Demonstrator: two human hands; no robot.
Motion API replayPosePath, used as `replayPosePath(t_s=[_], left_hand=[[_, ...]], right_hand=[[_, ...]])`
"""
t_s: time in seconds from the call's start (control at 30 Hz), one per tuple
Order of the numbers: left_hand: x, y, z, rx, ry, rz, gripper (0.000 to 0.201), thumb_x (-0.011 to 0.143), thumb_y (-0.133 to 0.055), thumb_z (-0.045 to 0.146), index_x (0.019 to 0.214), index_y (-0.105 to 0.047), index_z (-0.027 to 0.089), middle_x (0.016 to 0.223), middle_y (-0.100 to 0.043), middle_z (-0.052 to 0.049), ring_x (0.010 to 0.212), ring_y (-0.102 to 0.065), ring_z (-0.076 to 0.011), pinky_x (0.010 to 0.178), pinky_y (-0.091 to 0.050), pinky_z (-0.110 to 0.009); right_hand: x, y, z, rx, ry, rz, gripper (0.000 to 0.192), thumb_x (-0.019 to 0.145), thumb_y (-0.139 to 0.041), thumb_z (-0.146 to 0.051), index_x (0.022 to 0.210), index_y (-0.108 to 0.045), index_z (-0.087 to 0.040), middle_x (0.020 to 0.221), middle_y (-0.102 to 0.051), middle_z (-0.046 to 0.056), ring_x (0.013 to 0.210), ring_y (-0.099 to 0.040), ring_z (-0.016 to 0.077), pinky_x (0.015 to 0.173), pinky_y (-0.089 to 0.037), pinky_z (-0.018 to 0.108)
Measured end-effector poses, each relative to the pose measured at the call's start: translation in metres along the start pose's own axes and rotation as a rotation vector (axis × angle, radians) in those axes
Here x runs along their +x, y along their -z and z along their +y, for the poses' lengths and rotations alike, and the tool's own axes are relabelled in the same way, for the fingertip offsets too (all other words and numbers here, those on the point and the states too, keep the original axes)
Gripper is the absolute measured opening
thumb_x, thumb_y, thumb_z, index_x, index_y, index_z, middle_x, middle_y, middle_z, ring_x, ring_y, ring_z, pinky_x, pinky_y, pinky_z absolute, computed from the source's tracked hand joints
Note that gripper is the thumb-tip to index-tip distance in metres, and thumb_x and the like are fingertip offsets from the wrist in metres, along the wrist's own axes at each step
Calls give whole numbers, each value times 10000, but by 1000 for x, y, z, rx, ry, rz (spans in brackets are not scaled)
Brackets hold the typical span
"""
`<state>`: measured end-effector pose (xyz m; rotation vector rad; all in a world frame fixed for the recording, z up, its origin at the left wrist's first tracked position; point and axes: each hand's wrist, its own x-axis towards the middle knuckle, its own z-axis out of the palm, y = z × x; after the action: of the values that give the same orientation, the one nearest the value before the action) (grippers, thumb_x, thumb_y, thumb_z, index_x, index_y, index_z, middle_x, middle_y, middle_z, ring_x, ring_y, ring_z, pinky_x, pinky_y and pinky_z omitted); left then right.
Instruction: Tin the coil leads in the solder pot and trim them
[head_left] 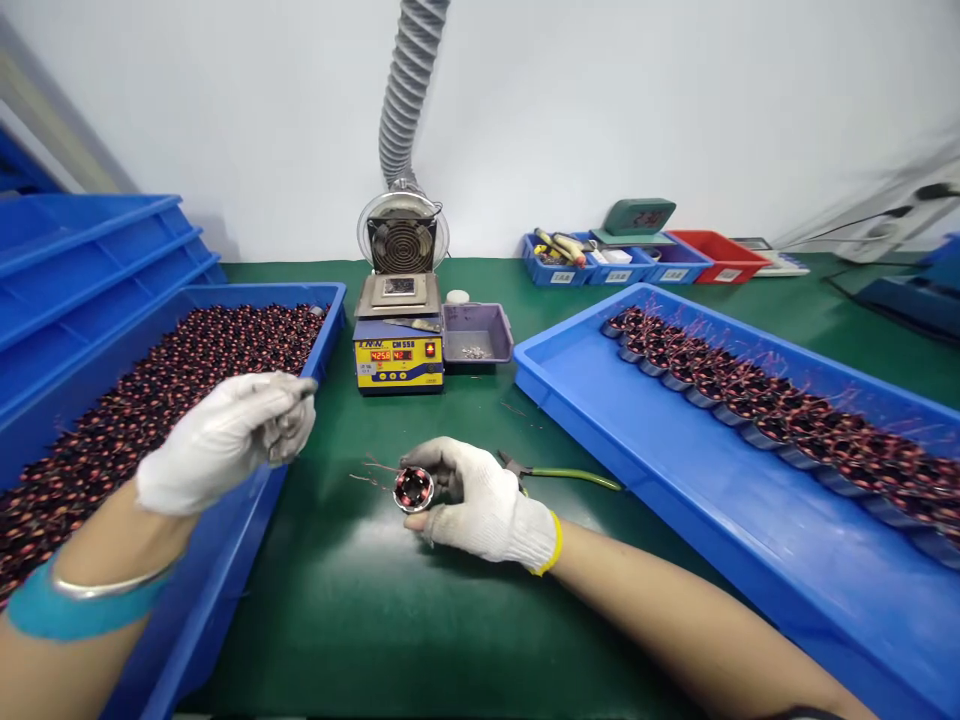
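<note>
Many small black-and-copper cores [150, 400] lie heaped in the left tray [330, 300], along the left side of the green surface [322, 640]; they seem to lack outer rings, so by my judgement a large share is left to handle. Over that tray's right rim hangs the gloved left hand [262, 420], thumb and fingers bunched; I cannot tell whether something is pinched between them. A heating unit [399, 340] with lit red digits stands toward the surface's far edge.

Between the trays, nearer the middle than the near edge, one ringed core [413, 490] is pinched between thumb and fingers of the gloved right hand [472, 500]. It is round, with a silvery ring about a black centre and reddish copper windings; thin, slightly kinked wires trail from it to the left. Green-handled cutters [562, 474] lie just beyond that hand.

On the right side of the surface, the right tray [570, 350] carries packed rows of ringed cores [750, 390], wires sticking up. These appear to be the finished share, and the held core looks much like them.
</note>
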<state>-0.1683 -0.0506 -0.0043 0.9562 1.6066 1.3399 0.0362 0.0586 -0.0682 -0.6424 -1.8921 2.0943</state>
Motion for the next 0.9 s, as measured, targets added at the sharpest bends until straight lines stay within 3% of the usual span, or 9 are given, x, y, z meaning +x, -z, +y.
replayPosePath(t_s=[0.03,0.13,0.23,0.4,0.47,0.53,0.63,0.7,0.9], left_hand=[[1,2,-1,45,-13,3,321,782,-578,432,571,-547,192,449,-494,38,412,-440,-97,424,-351,-221],[-2,-11,-7,306,43,-174,347,822,-514,480,656,-589,184,583,-600,3,506,-511,-116,484,-394,-230],[-7,-27,-9,398,131,-222,344,776,-583,470,595,-549,179,550,-571,14,500,-494,-109,491,-389,-229],[-4,-7,6,161,33,-27,344,699,-622,432,487,-503,188,436,-485,32,406,-432,-98,429,-346,-233],[2,-2,5,216,12,71,363,729,-572,448,483,-498,192,435,-494,23,409,-434,-105,437,-351,-239],[8,-8,-5,432,35,65,382,773,-502,484,530,-533,192,494,-553,0,474,-495,-131,493,-390,-254],[13,-30,-27,882,76,-109,374,785,-441,515,686,-621,203,669,-650,-39,610,-591,-188,581,-426,-288],[15,-40,-37,1079,111,-243,367,767,-444,518,814,-660,225,807,-689,-62,678,-631,-220,609,-442,-305],[18,-38,-43,1186,127,-309,425,768,-420,518,992,-667,253,1033,-695,-93,911,-654,-278,738,-479,-338]], right_hand=[[0,0,-1,2,-5,0,486,523,-758,-142,964,-563,-201,809,-629,-11,739,-636,160,659,-544,299],[0,0,-1,-14,19,-5,479,532,-757,-140,968,-566,-201,832,-635,-7,771,-639,156,712,-540,301],[0,3,-1,-71,74,-5,471,534,-761,-150,965,-577,-196,850,-641,-2,771,-637,149,712,-535,289],[1,8,-2,-230,99,66,476,514,-761,-149,957,-591,-187,828,-640,6,724,-621,149,657,-526,286],[5,12,-6,-251,145,111,465,507,-758,-147,939,-590,-184,864,-643,17,749,-620,151,702,-525,297],[16,18,-14,-201,182,152,453,522,-744,-156,942,-577,-179,898,-647,28,777,-628,153,737,-524,299],[44,35,-38,-176,222,262,457,574,-705,-186,1007,-561,-173,898,-654,33,770,-635,151,705,-529,285],[71,48,-63,-317,279,355,438,613,-689,-229,1032,-576,-171,897,-655,30,777,-630,150,717,-524,287],[155,62,-134,-957,319,539,370,796,-493,-473,901,-661,-161,809,-660,42,831,-632,210,810,-478,350]])
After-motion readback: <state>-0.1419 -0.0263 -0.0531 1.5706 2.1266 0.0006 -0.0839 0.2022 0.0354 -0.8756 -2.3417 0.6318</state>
